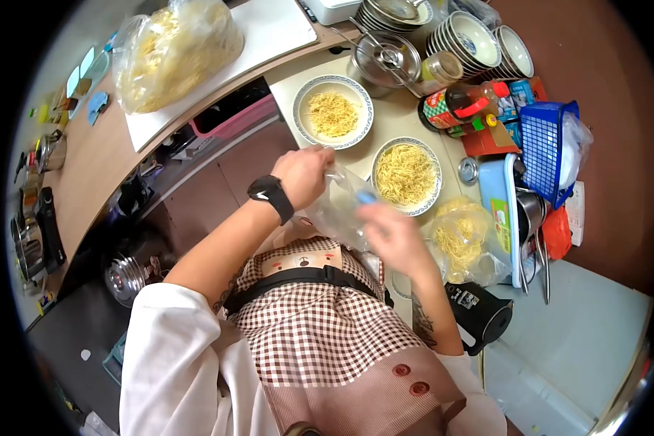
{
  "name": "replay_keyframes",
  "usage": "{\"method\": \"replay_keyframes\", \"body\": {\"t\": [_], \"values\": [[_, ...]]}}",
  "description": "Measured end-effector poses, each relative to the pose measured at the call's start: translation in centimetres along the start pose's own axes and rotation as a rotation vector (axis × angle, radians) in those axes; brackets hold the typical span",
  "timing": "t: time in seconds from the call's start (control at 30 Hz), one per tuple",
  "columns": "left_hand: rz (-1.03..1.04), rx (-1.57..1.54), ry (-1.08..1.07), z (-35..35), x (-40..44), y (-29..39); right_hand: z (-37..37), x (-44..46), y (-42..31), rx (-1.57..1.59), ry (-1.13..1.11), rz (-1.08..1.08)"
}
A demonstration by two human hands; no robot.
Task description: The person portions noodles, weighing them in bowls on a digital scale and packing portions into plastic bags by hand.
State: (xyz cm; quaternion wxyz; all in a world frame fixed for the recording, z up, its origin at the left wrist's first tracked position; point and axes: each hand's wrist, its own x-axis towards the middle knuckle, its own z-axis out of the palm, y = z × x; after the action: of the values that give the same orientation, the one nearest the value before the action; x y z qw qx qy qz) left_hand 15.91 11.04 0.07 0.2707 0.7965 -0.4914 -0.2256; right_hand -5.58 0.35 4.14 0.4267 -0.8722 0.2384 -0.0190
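My left hand, with a black watch on its wrist, is closed on the edge of a clear plastic bag in front of my apron. Blurred by motion, my right hand is at the bag's other side, beside a small blue thing too smeared to make out. Beyond my left hand stands a patterned bowl of yellow noodles. A second bowl of noodles is just past my right hand. Right of that hand lies an open bag of noodles.
A large noodle bag sits on a white board at the upper left. Stacked bowls, a metal pot, a sauce bottle and a blue basket line the back right. A black kettle stands at the right.
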Motion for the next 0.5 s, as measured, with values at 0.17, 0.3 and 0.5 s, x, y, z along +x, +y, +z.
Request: {"method": "replay_keyframes", "body": {"t": [0.17,0.3,0.5], "values": [[0.048,-0.163,-0.045,0.1,-1.5,0.3,-2.0,4.5,7.9,-0.396,0.252,0.185],[0.028,-0.238,-0.015,-0.7,-1.8,0.8,0.0,7.3,11.4,-0.581,0.047,0.300],[-0.049,-0.371,0.082,-1.2,-1.6,2.0,2.2,7.9,15.2,-0.425,0.108,0.316]]}}
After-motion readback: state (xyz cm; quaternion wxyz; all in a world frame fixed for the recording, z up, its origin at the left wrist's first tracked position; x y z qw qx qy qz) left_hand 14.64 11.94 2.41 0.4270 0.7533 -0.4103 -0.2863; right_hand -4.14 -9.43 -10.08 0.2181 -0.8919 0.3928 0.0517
